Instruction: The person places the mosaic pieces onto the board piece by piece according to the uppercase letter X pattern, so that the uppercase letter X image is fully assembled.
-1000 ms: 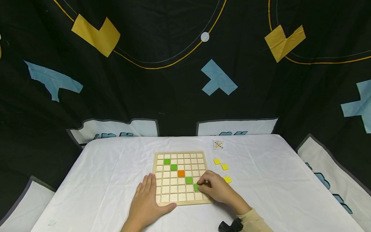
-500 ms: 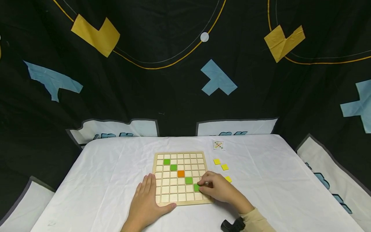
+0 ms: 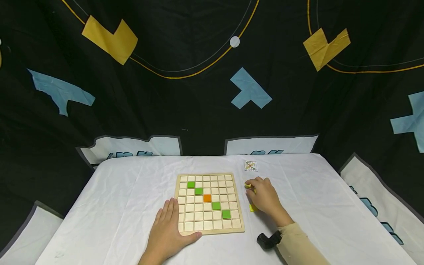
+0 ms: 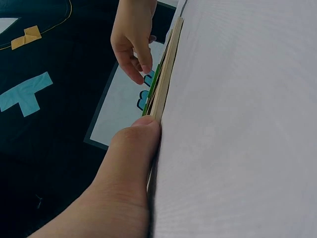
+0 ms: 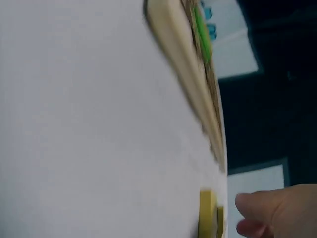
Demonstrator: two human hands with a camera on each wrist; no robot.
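A wooden grid board (image 3: 222, 232) lies flat on the white-covered table. Set diagonally in its cells are several green tiles (image 3: 226, 214) and one orange tile (image 3: 207, 198). My left hand (image 3: 167, 232) rests at the board's left side, fingers straight along the edge and thumb (image 4: 136, 148) against the near edge. To the right of the board, my right hand (image 3: 265, 197) hovers above the loose yellow tiles. Its fingertips are near the far yellow tile (image 3: 247, 185); thumb and finger look apart with nothing between them. Another yellow tile (image 3: 253, 208) shows below the hand; the hand partly covers the tiles.
A small card with a printed coloured grid (image 3: 250, 166) lies at the back right of the table. A black wrist device (image 3: 269, 241) sits at the right sleeve. Behind the table hangs a dark patterned curtain (image 3: 198, 110).
My right hand has left the lower-right green tile, which now sits in its cell, and moved right and away to the yellow tiles. The left hand has stayed still.
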